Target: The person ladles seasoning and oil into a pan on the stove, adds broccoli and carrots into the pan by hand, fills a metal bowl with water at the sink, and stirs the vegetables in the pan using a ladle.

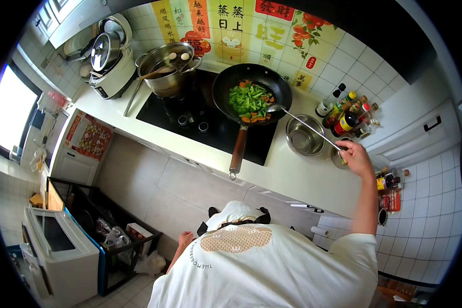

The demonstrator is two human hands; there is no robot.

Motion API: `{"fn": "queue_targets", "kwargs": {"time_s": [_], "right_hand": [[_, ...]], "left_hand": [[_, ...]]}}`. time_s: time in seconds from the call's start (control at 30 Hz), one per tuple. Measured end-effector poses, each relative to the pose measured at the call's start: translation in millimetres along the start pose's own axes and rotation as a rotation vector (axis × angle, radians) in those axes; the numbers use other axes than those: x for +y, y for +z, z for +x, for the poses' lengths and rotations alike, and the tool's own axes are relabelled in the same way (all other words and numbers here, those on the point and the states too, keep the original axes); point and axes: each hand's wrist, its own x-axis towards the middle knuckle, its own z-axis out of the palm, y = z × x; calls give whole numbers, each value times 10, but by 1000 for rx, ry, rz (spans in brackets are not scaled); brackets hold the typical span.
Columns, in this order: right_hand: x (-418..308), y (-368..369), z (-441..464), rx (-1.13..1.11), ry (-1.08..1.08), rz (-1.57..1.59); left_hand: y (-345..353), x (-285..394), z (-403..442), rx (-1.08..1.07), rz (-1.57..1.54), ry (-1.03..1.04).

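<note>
My right hand (356, 158) is closed round the end of a long-handled metal ladle (309, 126). The ladle's head rests inside the right rim of a black wok (226, 77), touching or close to the food. In the wok lie chopped green vegetables (249, 100) and orange pieces like carrot. The wok's wooden handle (238, 150) points toward me, untouched. Down at my left side hangs my left hand (186, 238), its fingers curled with nothing visible in them. Beneath the ladle's handle stands a metal bowl (305, 135).
A steel pot (165, 72) with egg-like white items and a wooden spoon stands on the black cooktop (190, 115). Sauce bottles (346, 115) line the right wall. A small cup (338, 156) sits below my right hand. A white rice cooker (113, 77) occupies the left corner.
</note>
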Motion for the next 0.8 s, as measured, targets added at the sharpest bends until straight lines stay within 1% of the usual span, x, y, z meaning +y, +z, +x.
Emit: {"fn": "queue_targets", "kwargs": {"time_s": [0.03, 0.07, 0.1, 0.17, 0.2, 0.3, 0.37, 0.4, 0.47, 0.5, 0.57, 0.6, 0.67, 0.7, 0.77, 0.8], "right_hand": [[-31, -83, 3, -53, 0, -40], [-146, -150, -19, -74, 39, -72], [-206, -179, -13, -69, 41, -69], [-287, -213, 11, -160, 12, -22], [-269, -163, 64, -173, -18, -10], [-161, 10, 239, -217, 11, 61], [-165, 76, 258, -225, 10, 98], [-171, 82, 248, -241, 44, 145], [-199, 79, 191, -263, 98, 203], [-210, 66, 170, -263, 98, 201], [-213, 50, 148, -333, 169, 346], [-220, 71, 155, -333, 172, 346], [-230, 151, 179, -375, 153, 353], [-186, 210, 213, -372, 156, 356], [-43, 376, 330, -376, 84, 431], [-26, 442, 354, -338, 84, 417]], "left_hand": [[-41, -270, 317, 27, 191, 45], [-78, -396, 477, 54, 382, 90], [-97, -381, 484, 51, 386, 94], [-102, -366, 495, 80, 534, 111], [-97, -366, 507, 75, 538, 114], [-85, -311, 510, 60, 490, 91], [-40, -169, 410, 41, 303, 64], [-22, -149, 404, 45, 300, 67], [27, -122, 383, 21, 69, -13], [32, -149, 416, 19, 68, -13], [23, -210, 473, 69, 332, 64], [35, -219, 457, 68, 334, 63], [51, -231, 428, 95, 469, 76], [42, -277, 474, 93, 474, 77], [24, -399, 614, 99, 516, 128], [24, -392, 613, 100, 517, 131]]}}
